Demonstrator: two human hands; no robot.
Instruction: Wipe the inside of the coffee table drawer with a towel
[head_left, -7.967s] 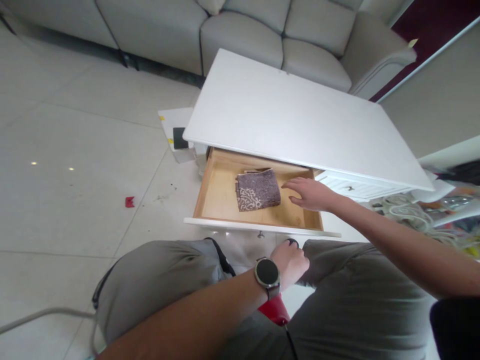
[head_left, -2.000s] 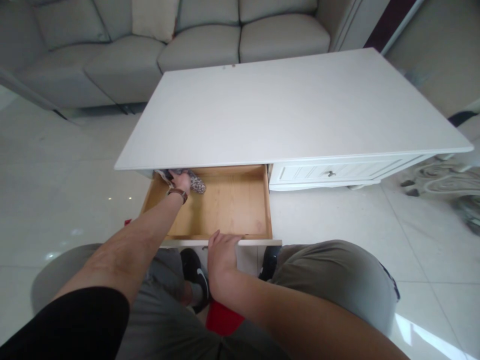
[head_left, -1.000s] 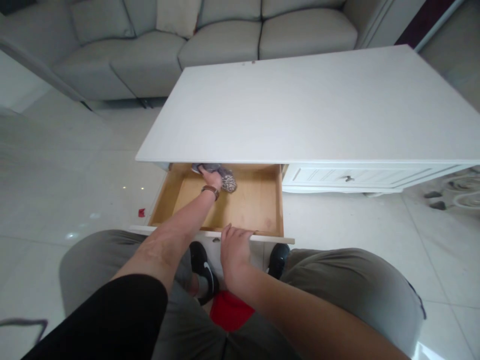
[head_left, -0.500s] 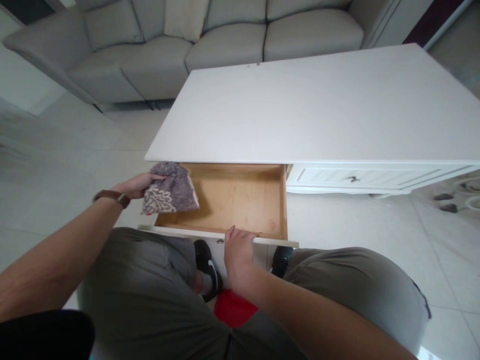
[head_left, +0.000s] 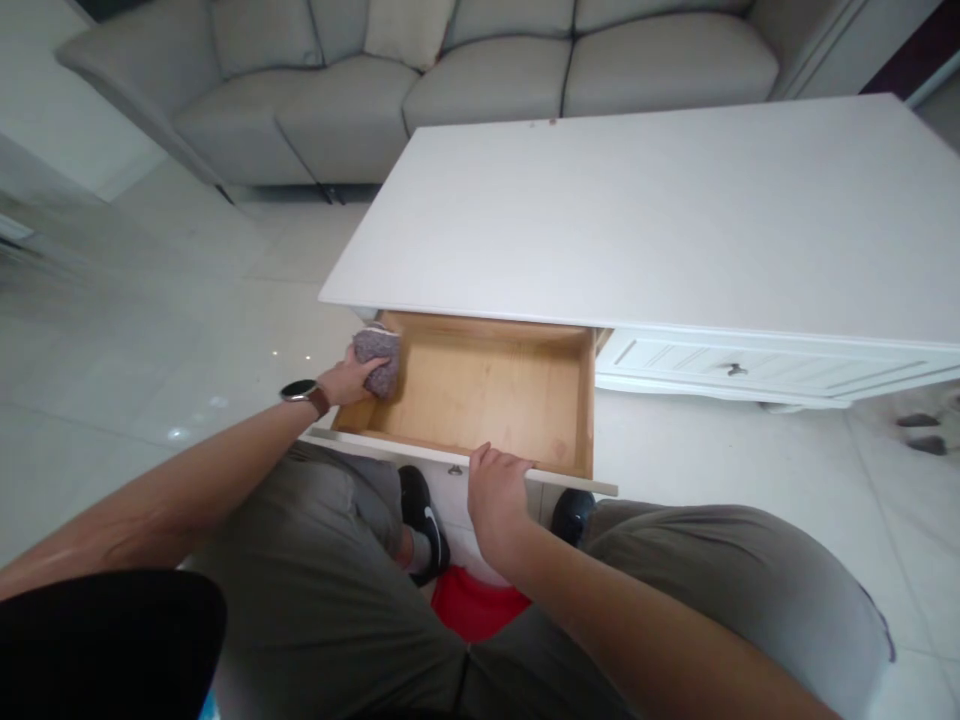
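Grey-mauve patterned cloth (head_left: pixel 377 355), bunched against the left inner wall of the open wooden drawer (head_left: pixel 495 400), near its back corner; judged light, soft and limp, not fragile, unlikely to slip; best gathered in a fist over the bunched middle, since a loose edge would trail; left hand (head_left: pixel 346 378) closed round the cloth, fingers wrapped over it; right hand (head_left: pixel 496 488), well apart from the cloth, curled over the drawer's white front edge; drawer drawn out from under the white table (head_left: pixel 637 220).
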